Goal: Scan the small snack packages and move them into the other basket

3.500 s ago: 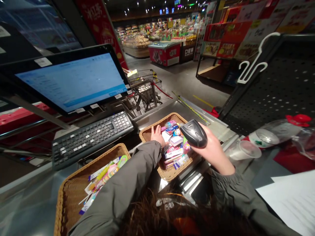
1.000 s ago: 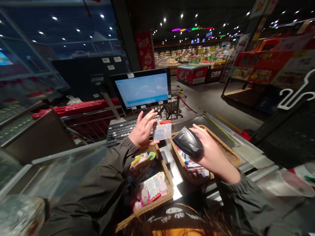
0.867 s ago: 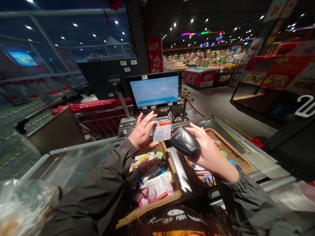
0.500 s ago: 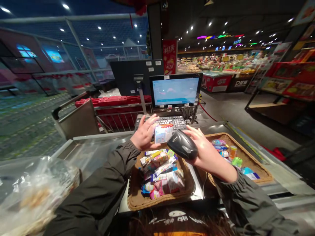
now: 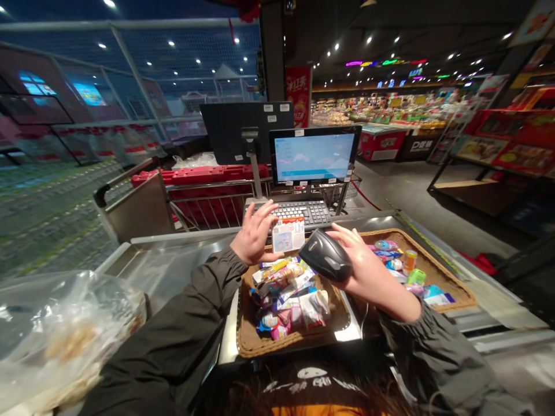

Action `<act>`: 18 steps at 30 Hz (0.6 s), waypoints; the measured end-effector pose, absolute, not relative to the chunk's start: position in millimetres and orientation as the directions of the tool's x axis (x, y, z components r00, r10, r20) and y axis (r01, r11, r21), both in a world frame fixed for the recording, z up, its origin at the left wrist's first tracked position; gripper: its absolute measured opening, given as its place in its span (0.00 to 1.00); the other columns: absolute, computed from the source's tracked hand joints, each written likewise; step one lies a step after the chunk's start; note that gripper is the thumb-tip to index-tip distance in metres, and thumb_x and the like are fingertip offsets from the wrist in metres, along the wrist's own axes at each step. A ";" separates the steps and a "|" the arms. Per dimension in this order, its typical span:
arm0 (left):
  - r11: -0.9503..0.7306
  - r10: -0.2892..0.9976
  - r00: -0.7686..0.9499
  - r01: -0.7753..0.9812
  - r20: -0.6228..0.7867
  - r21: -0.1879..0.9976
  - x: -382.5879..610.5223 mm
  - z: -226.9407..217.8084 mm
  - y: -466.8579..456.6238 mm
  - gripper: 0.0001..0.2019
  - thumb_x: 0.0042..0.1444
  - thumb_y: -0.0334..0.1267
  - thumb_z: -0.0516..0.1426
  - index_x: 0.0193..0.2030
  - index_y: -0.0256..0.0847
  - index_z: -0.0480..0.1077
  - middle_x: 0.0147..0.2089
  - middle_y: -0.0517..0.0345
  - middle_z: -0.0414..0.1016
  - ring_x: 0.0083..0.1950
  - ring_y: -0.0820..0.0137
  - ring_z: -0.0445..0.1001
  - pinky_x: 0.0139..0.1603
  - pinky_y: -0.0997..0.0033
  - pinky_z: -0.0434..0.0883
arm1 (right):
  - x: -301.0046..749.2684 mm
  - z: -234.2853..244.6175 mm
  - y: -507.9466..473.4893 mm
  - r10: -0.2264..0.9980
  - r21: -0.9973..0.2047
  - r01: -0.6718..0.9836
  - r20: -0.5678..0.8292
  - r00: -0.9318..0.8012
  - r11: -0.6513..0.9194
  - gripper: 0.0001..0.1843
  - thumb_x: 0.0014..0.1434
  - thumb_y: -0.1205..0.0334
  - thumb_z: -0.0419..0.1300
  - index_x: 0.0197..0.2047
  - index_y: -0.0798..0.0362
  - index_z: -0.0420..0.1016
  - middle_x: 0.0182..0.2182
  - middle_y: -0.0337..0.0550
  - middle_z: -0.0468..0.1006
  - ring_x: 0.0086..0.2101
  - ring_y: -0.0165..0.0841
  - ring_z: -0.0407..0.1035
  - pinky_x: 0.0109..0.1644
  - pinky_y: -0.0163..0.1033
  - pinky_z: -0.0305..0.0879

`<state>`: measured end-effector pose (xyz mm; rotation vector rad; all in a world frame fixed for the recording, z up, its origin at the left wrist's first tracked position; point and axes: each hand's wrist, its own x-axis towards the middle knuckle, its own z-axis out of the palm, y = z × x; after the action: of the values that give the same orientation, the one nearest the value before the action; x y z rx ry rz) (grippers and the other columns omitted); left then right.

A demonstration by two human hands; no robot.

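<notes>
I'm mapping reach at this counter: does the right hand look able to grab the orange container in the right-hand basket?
Probably not straight away: the right hand is wrapped around the black barcode scanner. The orange container itself looks uncovered in the wicker basket, close by.

1. Small white packet (image 5: 289, 237), red along its top edge, printed side facing the wearer: held roughly upright in the left hand (image 5: 256, 234).
2. Black handheld scanner (image 5: 325, 255): gripped in the right hand (image 5: 359, 263), rounded head just beside the packet.

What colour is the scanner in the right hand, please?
The scanner is black; the head view shows it best.
</notes>
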<state>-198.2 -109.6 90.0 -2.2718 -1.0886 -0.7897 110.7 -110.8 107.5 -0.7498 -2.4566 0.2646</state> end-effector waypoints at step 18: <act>-0.540 0.817 0.427 0.802 0.388 0.256 -166.0 15.7 -97.4 0.39 0.40 0.53 0.67 0.56 0.37 0.61 0.66 0.31 0.62 0.72 0.45 0.56 0.73 0.36 0.44 | 148.2 64.2 -107.1 0.676 -0.346 0.581 0.367 -0.639 0.737 0.31 0.50 0.63 0.64 0.59 0.53 0.71 0.58 0.57 0.72 0.64 0.58 0.58 0.65 0.71 0.52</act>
<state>-166.0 -97.4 15.7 -2.6799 -1.5206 -0.7584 148.2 -107.1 64.2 -0.9542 -2.4602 0.2691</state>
